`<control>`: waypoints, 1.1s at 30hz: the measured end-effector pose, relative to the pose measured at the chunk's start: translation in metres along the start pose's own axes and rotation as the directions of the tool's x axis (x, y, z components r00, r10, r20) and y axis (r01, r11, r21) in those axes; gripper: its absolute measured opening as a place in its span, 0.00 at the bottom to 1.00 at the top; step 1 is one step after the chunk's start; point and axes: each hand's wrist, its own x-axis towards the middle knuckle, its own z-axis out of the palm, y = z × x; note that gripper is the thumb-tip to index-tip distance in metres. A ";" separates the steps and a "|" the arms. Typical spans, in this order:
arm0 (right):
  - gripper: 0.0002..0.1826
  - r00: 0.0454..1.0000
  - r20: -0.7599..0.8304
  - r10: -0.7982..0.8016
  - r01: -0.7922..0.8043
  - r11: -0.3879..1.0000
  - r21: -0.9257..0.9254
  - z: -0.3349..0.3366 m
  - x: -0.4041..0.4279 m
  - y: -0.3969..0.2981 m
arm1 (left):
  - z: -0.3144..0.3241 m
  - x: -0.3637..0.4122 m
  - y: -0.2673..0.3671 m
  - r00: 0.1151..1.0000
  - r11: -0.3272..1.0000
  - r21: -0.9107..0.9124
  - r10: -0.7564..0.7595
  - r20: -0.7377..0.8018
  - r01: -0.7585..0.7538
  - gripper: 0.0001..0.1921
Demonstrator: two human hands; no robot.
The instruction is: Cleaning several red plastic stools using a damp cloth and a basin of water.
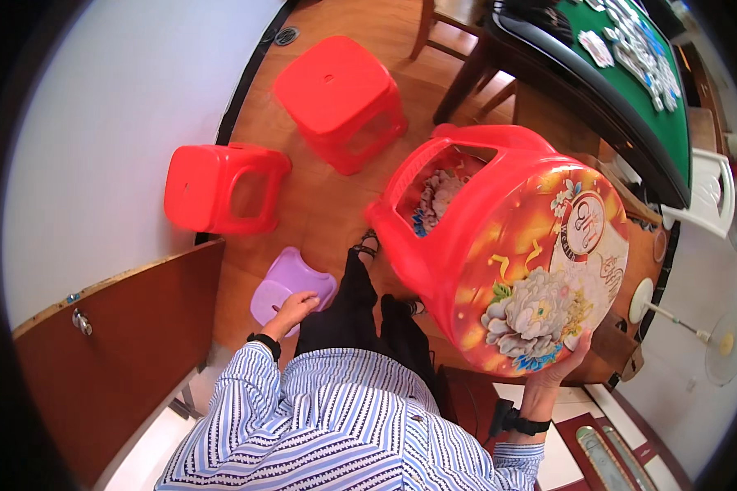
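Observation:
A large red plastic stool (405,264) is tilted in front of me, its round seat printed with flowers and writing. My right hand (568,359) grips the lower rim of that seat; most of the fingers are hidden behind it. On my left, a small purple plastic stool (325,282) shows beyond and under my left hand (295,312). The fingers of this hand look partly curled, and whether they touch the purple stool cannot be made out.
Two red square-topped stools, one nearer the wall (196,187) and one farther off (331,86), lie ahead. A green-topped table (626,132) bears mahjong tiles. A brown wooden panel (129,350) is at left; a standing fan (721,347) and white plastic chair (706,196) are at right.

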 end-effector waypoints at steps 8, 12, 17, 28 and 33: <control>0.42 0.997 0.063 0.050 -0.055 0.995 0.083 -0.001 0.049 0.039 | 0.003 -0.019 0.048 0.996 0.989 -0.120 -0.092 -0.020 0.089 0.24; 0.42 0.998 0.056 0.029 -0.031 0.999 0.033 0.004 0.072 0.060 | 0.002 -0.007 0.029 0.994 0.963 -0.245 -0.111 0.022 0.113 0.24; 0.42 0.993 0.083 0.080 -0.087 0.993 0.083 0.018 0.103 0.085 | -0.002 -0.001 0.021 0.990 0.955 -0.258 -0.137 0.042 0.143 0.25; 0.43 0.993 -0.026 0.119 -0.119 0.993 0.013 0.011 0.114 0.104 | -0.013 0.006 0.045 0.975 0.955 -0.201 -0.211 0.064 0.220 0.26; 0.42 0.992 -0.042 0.115 -0.115 0.993 0.000 -0.007 0.108 0.096 | -0.018 0.015 0.050 0.971 0.951 -0.197 -0.231 0.064 0.239 0.26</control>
